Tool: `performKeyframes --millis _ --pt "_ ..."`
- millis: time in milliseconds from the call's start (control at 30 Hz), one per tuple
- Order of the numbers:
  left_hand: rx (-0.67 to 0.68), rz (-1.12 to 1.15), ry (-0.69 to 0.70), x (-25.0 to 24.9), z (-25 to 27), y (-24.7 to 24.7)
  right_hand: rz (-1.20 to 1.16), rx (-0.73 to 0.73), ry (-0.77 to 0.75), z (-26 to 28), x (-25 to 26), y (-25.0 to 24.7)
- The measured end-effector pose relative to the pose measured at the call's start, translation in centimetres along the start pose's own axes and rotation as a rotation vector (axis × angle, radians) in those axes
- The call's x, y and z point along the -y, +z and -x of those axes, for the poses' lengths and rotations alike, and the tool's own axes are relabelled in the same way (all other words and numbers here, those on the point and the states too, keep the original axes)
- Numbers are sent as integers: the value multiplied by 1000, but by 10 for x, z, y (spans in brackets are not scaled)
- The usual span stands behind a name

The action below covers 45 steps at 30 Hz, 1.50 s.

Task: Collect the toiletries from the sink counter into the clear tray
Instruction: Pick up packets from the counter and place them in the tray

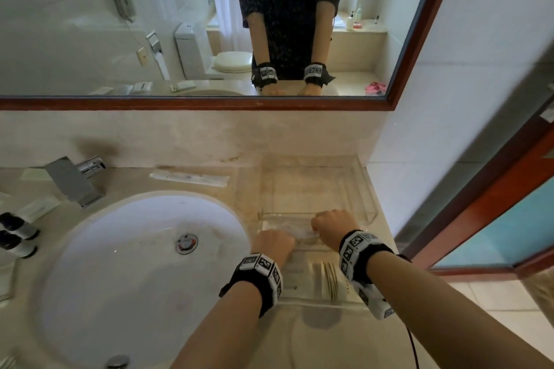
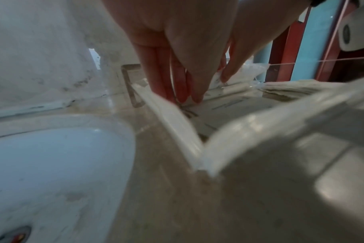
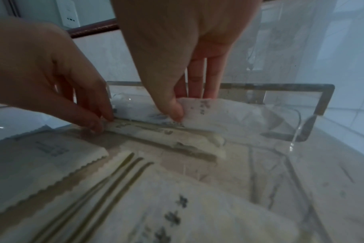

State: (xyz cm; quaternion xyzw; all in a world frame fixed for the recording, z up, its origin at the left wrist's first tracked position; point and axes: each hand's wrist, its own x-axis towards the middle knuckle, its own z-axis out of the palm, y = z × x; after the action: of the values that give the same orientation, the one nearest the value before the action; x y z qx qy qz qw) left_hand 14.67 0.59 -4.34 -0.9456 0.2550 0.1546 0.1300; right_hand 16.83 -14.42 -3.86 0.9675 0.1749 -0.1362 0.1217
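Observation:
A clear tray [image 1: 317, 304] stands on the counter right of the sink, with flat white packets and a comb sachet [image 3: 114, 177] lying in it. Both hands reach down into its far end. My right hand [image 1: 332, 226] pinches a crumpled white packet [image 3: 229, 115] between thumb and fingers [image 3: 175, 113]. My left hand [image 1: 274, 244] pinches one end of a long wrapped packet [image 3: 166, 136] lying on the tray floor. In the left wrist view the left hand's fingers [image 2: 187, 97] point straight down just inside the tray wall [image 2: 177, 125].
A second clear tray [image 1: 368, 189] sits behind, against the wall. A long wrapped packet [image 1: 189, 178] lies at the counter's back. Small dark-capped bottles [image 1: 18, 237] and a packet [image 1: 36, 210] lie left of the faucet [image 1: 75, 183]. The basin [image 1: 135, 263] fills the left.

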Motion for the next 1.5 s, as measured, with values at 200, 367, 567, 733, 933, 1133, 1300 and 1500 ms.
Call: performKeyframes --millis 200,367,567,733,933,1133,1300,1500 --pt "-25 -12 -25 1 -10 -3 20 -13 42 -4 3 4" --pt "-41 2 -41 -1 -14 -4 -68 -80 57 4 -1 6" --pt "-65 33 -60 -5 -3 -8 -99 -169 16 19 -4 -1" --pt "-118 55 -131 0 25 -16 -77 -160 -46 23 2 -20" --pt "-91 57 -138 3 71 2 -4 -158 -219 26 49 -37" --pt "-66 36 -117 -14 97 34 66 -179 -358 42 83 -35" --pt "-71 67 -170 -22 102 35 84 -160 -375 53 81 -26" --pt "-82 45 -160 -32 107 37 95 -156 -364 56 71 -22"
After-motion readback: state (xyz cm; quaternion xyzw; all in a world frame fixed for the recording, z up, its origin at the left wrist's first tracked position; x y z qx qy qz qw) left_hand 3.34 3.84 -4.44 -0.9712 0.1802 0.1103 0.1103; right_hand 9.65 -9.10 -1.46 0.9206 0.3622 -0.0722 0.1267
